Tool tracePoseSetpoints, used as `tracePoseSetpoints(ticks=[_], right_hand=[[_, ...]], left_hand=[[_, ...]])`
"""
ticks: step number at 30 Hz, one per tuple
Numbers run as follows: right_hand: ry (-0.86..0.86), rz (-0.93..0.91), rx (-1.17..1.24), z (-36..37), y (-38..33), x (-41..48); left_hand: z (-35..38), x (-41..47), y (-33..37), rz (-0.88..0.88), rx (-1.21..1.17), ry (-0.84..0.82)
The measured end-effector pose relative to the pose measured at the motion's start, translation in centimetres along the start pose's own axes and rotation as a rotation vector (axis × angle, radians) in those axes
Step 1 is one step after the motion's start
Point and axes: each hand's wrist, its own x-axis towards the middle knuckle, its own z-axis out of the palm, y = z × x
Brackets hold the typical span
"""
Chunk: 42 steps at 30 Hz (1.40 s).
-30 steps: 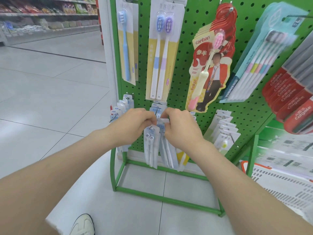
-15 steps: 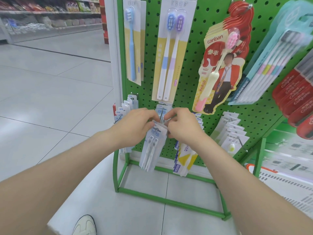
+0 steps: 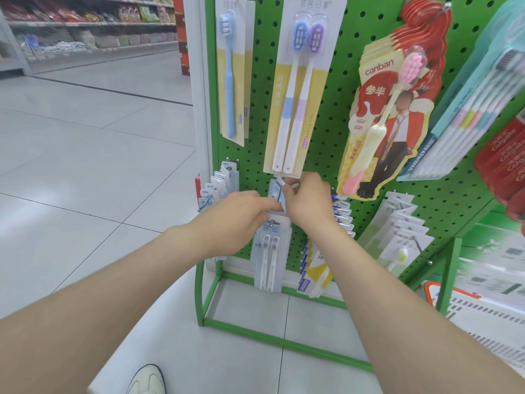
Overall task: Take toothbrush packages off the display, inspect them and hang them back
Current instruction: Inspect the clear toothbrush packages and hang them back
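Clear twin-brush blister pack (image 3: pixel 269 253) hanging long-axis vertical, just below L hand (image 3: pixel 241 220), fingers pinching its header; R hand (image 3: pixel 308 201) pinching metal hook (image 3: pixel 279 196) above.

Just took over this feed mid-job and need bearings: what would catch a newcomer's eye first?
Both hands meet low at the centre of the green pegboard: the left hand pinches the top of a clear twin-brush package, and the right hand is at the hook just above it. Over them hangs a tall blue-and-purple toothbrush card, with a red canban package to its right.
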Motion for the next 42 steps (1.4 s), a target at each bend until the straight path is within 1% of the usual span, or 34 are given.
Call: tracePoseSetpoints(ticks=[3,5,15,19,23,27,31,33,35,37,40,42], right_hand=[[0.044,0.055,-0.032,-0.1,-0.2,0.0],[0.041,0.058,-0.090,-0.3,-0.5,-0.3],[0.014,-0.123,-0.293,-1.7,-0.3,-3.8],[0.024,-0.158,-0.346,-3.3,0.0,-5.3],[0.088,-0.204,-0.287,-5.5,0.1,-7.3],[0.127,-0.194,-0.202,-8.0,-0.2,-9.5],[0.188,-0.210,-0.137,-10.5,-0.5,-11.4],[0.242,-0.242,-0.071,-11.4,-0.5,-12.3],[0.290,-0.303,0.013,-11.8,-0.4,-12.8],[0.291,-0.339,0.112,-12.1,-0.1,-13.0],[0.227,-0.288,0.312,-12.3,0.4,-13.0],[0.206,-0.222,0.468,-12.5,0.4,-13.3]], left_hand=[[0.1,0.0,0.1,0.009,0.027,0.007],[0.2,0.1,0.3,0.005,0.047,0.008],[-0.3,0.1,1.6,-0.003,0.128,0.016],[-0.6,-0.4,2.2,-0.023,0.164,0.003],[-1.0,-1.3,3.2,-0.068,0.192,-0.026],[-1.3,-1.9,3.9,-0.118,0.169,0.011],[-1.5,-2.9,5.4,-0.216,0.196,0.129],[-1.5,-3.5,6.4,-0.196,0.198,0.225],[-1.5,-4.1,8.0,-0.116,0.093,0.341],[-1.6,-4.3,9.6,-0.058,-0.141,0.376],[-1.4,-4.0,10.6,-0.039,-0.451,0.249],[-1.5,-3.7,11.0,-0.089,-0.662,0.158]])
